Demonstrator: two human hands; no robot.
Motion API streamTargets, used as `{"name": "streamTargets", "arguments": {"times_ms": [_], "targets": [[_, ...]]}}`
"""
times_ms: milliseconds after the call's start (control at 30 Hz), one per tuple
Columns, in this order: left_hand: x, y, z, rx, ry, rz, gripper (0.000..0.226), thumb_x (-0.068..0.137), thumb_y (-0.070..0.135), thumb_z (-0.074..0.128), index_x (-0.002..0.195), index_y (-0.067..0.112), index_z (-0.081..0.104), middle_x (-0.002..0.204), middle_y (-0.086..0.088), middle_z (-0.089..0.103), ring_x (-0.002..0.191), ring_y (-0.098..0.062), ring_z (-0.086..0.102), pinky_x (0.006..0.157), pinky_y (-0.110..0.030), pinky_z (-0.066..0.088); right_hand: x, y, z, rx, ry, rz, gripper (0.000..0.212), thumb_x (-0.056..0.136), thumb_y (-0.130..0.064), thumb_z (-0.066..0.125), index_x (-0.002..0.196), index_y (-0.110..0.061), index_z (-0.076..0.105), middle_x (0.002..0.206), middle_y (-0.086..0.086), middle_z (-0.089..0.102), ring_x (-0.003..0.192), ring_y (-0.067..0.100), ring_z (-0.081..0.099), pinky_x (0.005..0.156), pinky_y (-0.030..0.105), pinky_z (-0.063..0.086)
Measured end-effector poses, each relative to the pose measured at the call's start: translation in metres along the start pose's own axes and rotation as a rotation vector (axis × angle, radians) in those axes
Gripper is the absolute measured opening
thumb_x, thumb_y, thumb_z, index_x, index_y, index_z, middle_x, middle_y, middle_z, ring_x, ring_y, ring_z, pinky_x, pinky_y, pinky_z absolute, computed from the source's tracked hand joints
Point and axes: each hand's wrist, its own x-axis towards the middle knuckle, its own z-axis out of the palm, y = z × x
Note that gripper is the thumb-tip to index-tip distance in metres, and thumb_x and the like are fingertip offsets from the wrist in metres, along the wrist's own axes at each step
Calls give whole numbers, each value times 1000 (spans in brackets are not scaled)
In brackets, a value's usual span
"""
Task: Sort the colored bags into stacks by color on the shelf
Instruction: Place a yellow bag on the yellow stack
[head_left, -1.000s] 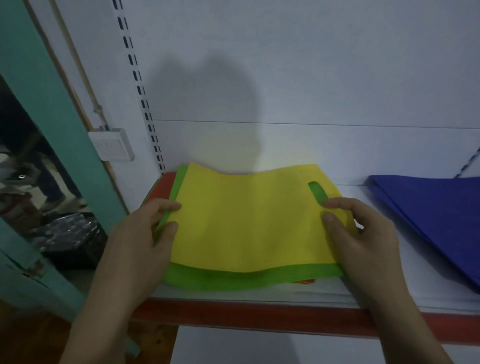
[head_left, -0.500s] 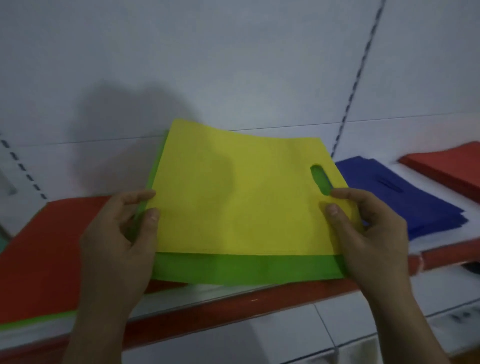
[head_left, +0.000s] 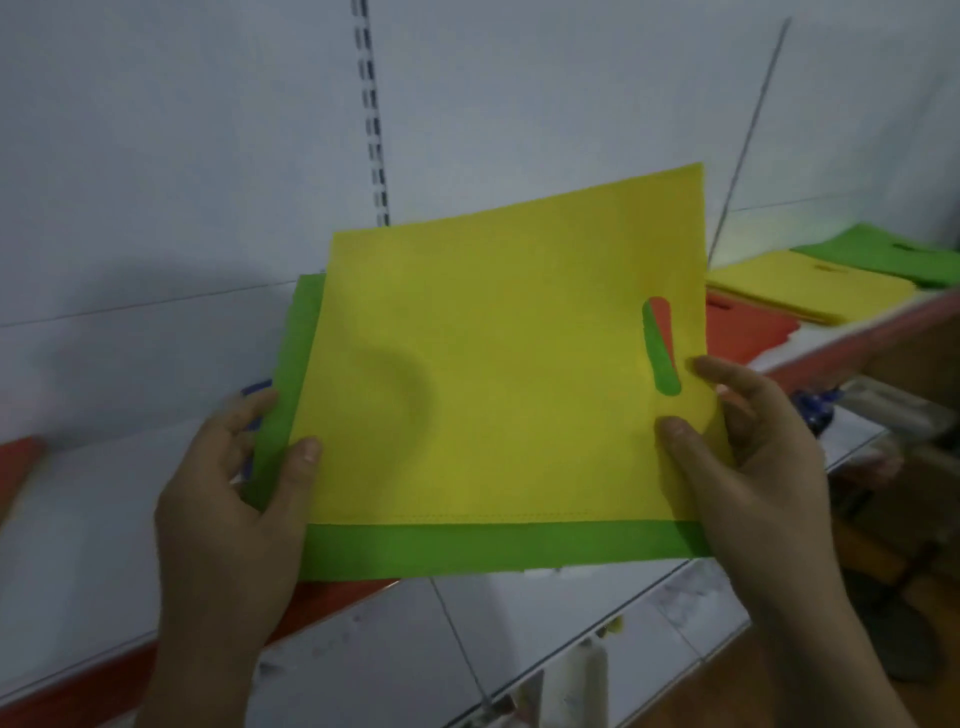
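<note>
Bags of flat non-woven fabric are held in both hands above the front edge of the white shelf: one yellow bag lies on top of one green bag, the green showing as a band along the near edge and at the left side. A slot-shaped handle cut-out in the yellow bag shows green and a little red-orange through it. The left hand is clamped on the left edge of the pair, thumb on the yellow face and fingers behind. The right hand is clamped on the right edge near the cut-out, thumb likewise on top. A sliver of blue shows by the left fingers; what it belongs to cannot be told.

Three stacks lie on the shelf at right: a red-orange stack, a yellow stack beside it, and a green stack farthest off. A fourth patch, a red-orange bag, lies at the far left. The shelf has a red front lip, a white back panel and a slotted upright. Below is blurred clutter.
</note>
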Motion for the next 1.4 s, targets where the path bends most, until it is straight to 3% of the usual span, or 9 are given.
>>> {"name": "streamTargets", "arguments": {"times_ms": [133, 267, 433, 600, 667, 833, 1067, 1300, 1400], "targets": [[-24, 32, 70, -23, -97, 11, 39, 87, 32, 74, 125, 25, 64, 108, 6, 65, 98, -10, 57, 79, -32, 44, 15, 15, -70, -92, 55, 16, 41, 92, -10, 68, 117, -41, 58, 110, -7, 68, 86, 10, 69, 61, 30, 60], [-45, 58, 138, -85, -223, 14, 26, 91, 26, 69, 117, 29, 67, 98, 6, 64, 82, -3, 56, 66, -26, 43, 23, 33, -139, -201, 153, 39, 34, 92, -13, 68, 116, -36, 62, 112, -10, 66, 90, 14, 67, 64, 30, 56], [-66, 95, 210, -183, -348, -20, 25, 91, 26, 67, 114, 36, 65, 100, 11, 65, 88, -13, 59, 71, -32, 45, 28, 48, -211, -230, 310, 106, 33, 91, -13, 69, 114, -36, 62, 100, -17, 64, 83, -1, 65, 63, 32, 54], [-77, 128, 278, -252, -435, 29, 25, 87, 32, 73, 103, 48, 61, 96, 23, 62, 82, -4, 61, 61, -33, 47, 41, 71, -267, -275, 406, 144, 32, 91, -16, 69, 114, -37, 62, 103, -21, 62, 85, -8, 61, 64, 27, 50], [-80, 139, 310, -268, -440, 51, 28, 80, 41, 66, 108, 46, 61, 97, 28, 61, 84, 4, 60, 65, -34, 49, 53, 82, -289, -290, 433, 172, 31, 91, -19, 69, 115, -38, 63, 106, -20, 61, 88, -3, 61, 67, 31, 52], [-91, 161, 404, -336, -481, 74, 35, 78, 36, 59, 113, 37, 61, 100, 33, 59, 91, 22, 53, 74, -24, 44, 102, 116, -345, -357, 477, 175, 24, 91, -20, 69, 106, -38, 65, 105, -20, 60, 97, 7, 59, 73, 40, 55], [-80, 201, 550, -334, -464, 89, 31, 80, 33, 60, 111, 32, 62, 99, 26, 61, 88, -3, 55, 76, -36, 44, 217, 159, -423, -489, 467, 149, 11, 91, -19, 69, 95, -30, 69, 94, -7, 68, 84, 15, 61, 71, 50, 55], [-68, 244, 669, -305, -524, 98, 27, 90, 20, 68, 99, 45, 62, 89, 28, 64, 77, 0, 61, 60, -34, 50, 314, 201, -489, -433, 485, 171, 13, 91, -18, 68, 98, -29, 69, 99, -13, 66, 82, 6, 61, 65, 40, 56], [-67, 262, 710, -268, -515, 135, 26, 89, 16, 68, 95, 41, 64, 77, 17, 62, 76, -2, 59, 57, -22, 47, 355, 222, -512, -423, 470, 192, 16, 90, -18, 70, 98, -31, 67, 100, -14, 63, 83, 11, 61, 62, 39, 56]]}}
